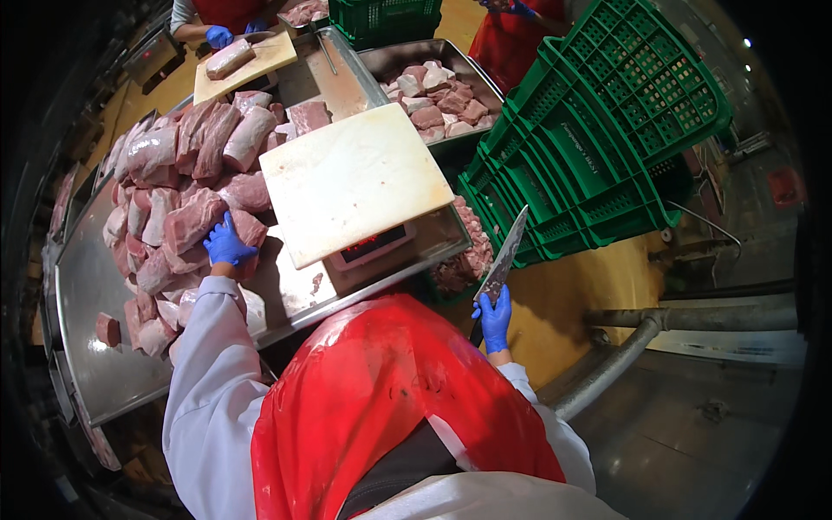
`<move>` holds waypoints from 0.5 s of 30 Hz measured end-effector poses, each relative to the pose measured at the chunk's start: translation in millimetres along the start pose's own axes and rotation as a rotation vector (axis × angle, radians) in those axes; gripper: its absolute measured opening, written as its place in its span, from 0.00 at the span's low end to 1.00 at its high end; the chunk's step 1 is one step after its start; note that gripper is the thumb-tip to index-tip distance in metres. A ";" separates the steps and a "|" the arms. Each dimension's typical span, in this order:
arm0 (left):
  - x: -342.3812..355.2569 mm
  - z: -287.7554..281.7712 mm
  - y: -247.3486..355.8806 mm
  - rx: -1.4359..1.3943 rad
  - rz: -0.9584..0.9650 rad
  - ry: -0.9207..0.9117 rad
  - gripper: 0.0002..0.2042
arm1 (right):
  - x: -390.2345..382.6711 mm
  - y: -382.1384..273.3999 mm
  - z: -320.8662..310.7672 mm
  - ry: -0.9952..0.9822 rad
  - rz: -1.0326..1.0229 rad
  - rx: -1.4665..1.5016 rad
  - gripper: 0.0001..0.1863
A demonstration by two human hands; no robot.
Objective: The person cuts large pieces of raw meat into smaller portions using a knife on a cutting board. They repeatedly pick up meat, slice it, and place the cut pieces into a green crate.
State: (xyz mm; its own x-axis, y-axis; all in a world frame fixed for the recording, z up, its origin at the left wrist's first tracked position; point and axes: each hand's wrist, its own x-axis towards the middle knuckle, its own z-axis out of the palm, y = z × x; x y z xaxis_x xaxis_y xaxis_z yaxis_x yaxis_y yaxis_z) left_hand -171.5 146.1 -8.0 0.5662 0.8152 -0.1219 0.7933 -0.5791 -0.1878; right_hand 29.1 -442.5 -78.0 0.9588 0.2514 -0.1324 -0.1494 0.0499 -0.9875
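My left hand, in a blue glove, reaches into a big pile of raw pork pieces on the metal table. Its fingers and thumb are curved round the end of one pork piece; the palm side is hidden. In my right hand, also blue-gloved, is a knife with a long, smeared blade pointing up and away. The hand wraps its dark handle, beside the table's right front corner. Between my hands, a white cutting board rests tilted in view over a scale with a lit red display.
Stacked green crates lean at the right. A metal tray of cut meat stands beyond the board, and small trimmings lie below the table's right edge. Across the table, a blue-gloved person works at another board. Metal pipes run at the lower right.
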 end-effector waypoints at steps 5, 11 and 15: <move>-14.5 9.7 57.6 0.051 -0.057 -0.122 0.59 | 7.8 -10.3 -10.3 -0.031 0.021 -0.022 0.22; -16.3 40.0 65.0 -0.278 0.020 -0.100 0.51 | 7.0 -17.9 -10.1 -0.057 0.008 -0.097 0.22; 1.1 124.0 18.4 -0.634 -0.075 -0.151 0.47 | 8.7 -13.1 -12.7 -0.045 0.047 -0.094 0.26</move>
State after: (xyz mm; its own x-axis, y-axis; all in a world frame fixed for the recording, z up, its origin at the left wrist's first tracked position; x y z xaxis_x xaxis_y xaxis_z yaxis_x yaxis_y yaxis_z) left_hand -184.0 137.5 -132.4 0.5035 0.8191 -0.2749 0.8335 -0.3767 0.4042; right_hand 42.5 -453.3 -67.3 0.9389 0.2950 -0.1773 -0.1690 -0.0535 -0.9842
